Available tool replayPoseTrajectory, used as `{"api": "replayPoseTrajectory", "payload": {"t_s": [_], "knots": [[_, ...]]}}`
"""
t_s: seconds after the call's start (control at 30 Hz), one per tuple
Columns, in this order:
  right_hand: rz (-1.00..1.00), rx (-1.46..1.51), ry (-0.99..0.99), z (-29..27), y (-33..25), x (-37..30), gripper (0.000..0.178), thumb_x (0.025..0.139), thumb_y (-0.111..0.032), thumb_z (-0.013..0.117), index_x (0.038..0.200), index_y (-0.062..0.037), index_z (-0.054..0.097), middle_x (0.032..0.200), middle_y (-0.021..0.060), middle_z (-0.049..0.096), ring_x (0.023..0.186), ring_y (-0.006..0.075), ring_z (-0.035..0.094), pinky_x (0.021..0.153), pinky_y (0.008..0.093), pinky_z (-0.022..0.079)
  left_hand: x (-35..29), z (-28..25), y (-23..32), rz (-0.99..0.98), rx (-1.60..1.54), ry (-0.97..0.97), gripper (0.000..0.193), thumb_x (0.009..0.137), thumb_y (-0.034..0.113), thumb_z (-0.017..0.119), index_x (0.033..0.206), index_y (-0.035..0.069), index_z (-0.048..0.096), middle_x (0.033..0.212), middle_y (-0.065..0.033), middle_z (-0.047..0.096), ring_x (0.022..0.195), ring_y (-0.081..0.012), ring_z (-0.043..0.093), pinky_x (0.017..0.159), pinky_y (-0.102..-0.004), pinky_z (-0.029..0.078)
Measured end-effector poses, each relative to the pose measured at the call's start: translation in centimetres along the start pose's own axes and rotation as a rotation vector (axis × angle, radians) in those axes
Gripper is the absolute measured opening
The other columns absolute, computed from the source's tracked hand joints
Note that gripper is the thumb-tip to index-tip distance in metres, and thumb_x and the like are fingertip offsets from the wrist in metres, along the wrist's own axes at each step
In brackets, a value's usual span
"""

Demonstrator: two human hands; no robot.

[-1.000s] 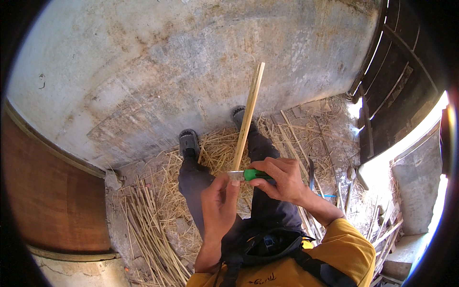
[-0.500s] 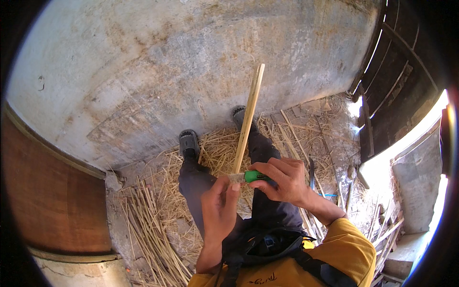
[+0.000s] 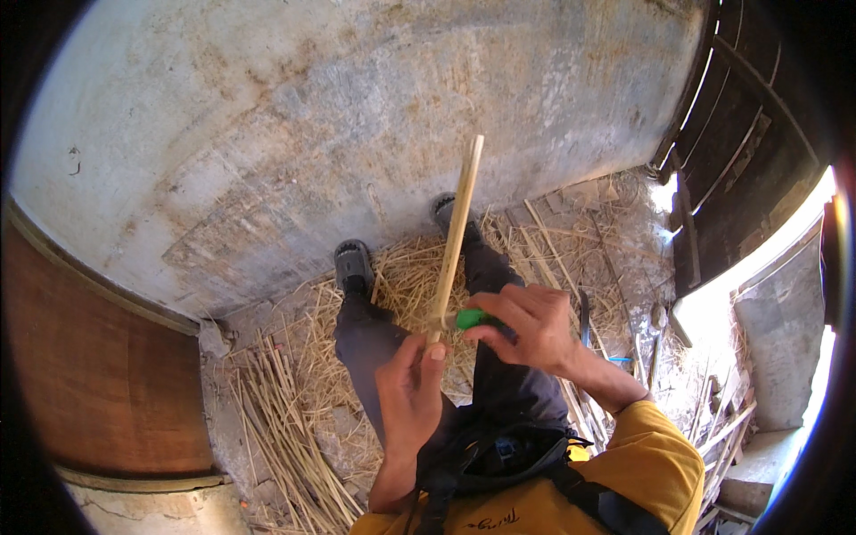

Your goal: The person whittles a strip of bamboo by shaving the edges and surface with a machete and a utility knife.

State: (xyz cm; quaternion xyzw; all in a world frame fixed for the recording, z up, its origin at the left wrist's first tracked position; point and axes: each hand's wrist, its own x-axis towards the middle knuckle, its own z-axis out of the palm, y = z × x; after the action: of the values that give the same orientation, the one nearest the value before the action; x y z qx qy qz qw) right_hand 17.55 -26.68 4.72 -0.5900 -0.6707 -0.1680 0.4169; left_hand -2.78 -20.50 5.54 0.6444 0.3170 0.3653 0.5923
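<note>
My left hand (image 3: 412,388) pinches the near end of a pale bamboo strip (image 3: 458,223) between thumb and fingers. The strip tilts up and away from me toward the wall. Closed around a green-handled knife (image 3: 473,318), my right hand (image 3: 528,328) is just right of the strip's lower part. The knife's blade lies across the strip a little above my left fingertips; it is blurred, so its exact contact is hard to make out.
Loose shavings (image 3: 401,267) cover the floor around my shoes. A bundle of thin bamboo strips (image 3: 290,428) lies at the left. A stained wall (image 3: 374,116) rises ahead, with a brown panel (image 3: 98,357) at the left and dark boards (image 3: 744,134) at the right.
The knife has moved slightly up along the strip from beside my left fingertips. The strip's far end has dropped a little lower and to the left.
</note>
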Motion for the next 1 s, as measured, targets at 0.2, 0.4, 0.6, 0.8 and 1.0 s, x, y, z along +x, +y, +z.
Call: {"api": "replayPoseTrajectory", "payload": {"t_s": [0.2, 0.4, 0.6, 0.8, 1.0], "knots": [[0.248, 0.035, 0.190, -0.3, 4.1, 2.2, 0.025, 0.089, -0.020, 0.081, 0.106, -0.0037, 0.074, 0.081, 0.0141, 0.071, 0.063, 0.0268, 0.069, 0.058, 0.0353, 0.051, -1.8, -0.7, -2.2, -0.024, 0.176, -0.023, 0.025, 0.106, 0.018, 0.062, 0.102, -0.006, 0.069, 0.070, 0.0004, 0.055, 0.067, -0.0048, 0.045, 0.055, -0.0270, 0.035], [0.602, 0.017, 0.287, -2.0, 11.9, 4.4, 0.032, 0.104, -0.033, 0.063, 0.108, -0.0027, 0.073, 0.073, 0.0073, 0.062, 0.061, 0.0178, 0.057, 0.059, 0.0337, 0.043, -4.7, -1.6, -2.7, -0.086, 0.299, -0.070, 0.018, 0.101, 0.015, 0.068, 0.103, -0.003, 0.069, 0.064, -0.0062, 0.052, 0.062, -0.0057, 0.043, 0.052, -0.0298, 0.036], [0.851, 0.841, -0.020, -0.6, 8.4, 3.3, 0.048, 0.107, -0.047, 0.057, 0.128, -0.0053, 0.067, 0.076, -0.0033, 0.055, 0.055, 0.0025, 0.033, 0.051, 0.0216, 0.026, -3.0, -1.0, -2.4, 0.064, 0.439, 0.092, 0.017, 0.100, 0.016, 0.071, 0.100, -0.001, 0.072, 0.065, 0.0030, 0.056, 0.057, -0.0017, 0.041, 0.050, -0.0247, 0.030], [0.818, 1.217, -0.054, 1.1, 4.8, 1.8, 0.053, 0.097, -0.039, 0.074, 0.124, 0.0055, 0.065, 0.083, 0.0032, 0.065, 0.055, 0.0021, 0.035, 0.050, 0.0211, 0.025, -1.9, -0.4, -3.2, 0.207, 0.548, 0.143, 0.016, 0.097, 0.016, 0.074, 0.099, 0.000, 0.073, 0.066, -0.0027, 0.062, 0.056, -0.0039, 0.047, 0.050, -0.0263, 0.035], [0.876, 1.252, 0.024, 0.9, 4.7, 1.9, 0.036, 0.093, -0.017, 0.079, 0.118, 0.0053, 0.065, 0.082, 0.0071, 0.068, 0.054, 0.0022, 0.037, 0.049, 0.0211, 0.026, -1.5, -0.8, -2.0, 0.225, 0.614, 0.199, 0.017, 0.094, 0.017, 0.078, 0.094, 0.001, 0.075, 0.067, -0.0043, 0.064, 0.055, -0.0067, 0.052, 0.051, -0.0269, 0.038]]}}
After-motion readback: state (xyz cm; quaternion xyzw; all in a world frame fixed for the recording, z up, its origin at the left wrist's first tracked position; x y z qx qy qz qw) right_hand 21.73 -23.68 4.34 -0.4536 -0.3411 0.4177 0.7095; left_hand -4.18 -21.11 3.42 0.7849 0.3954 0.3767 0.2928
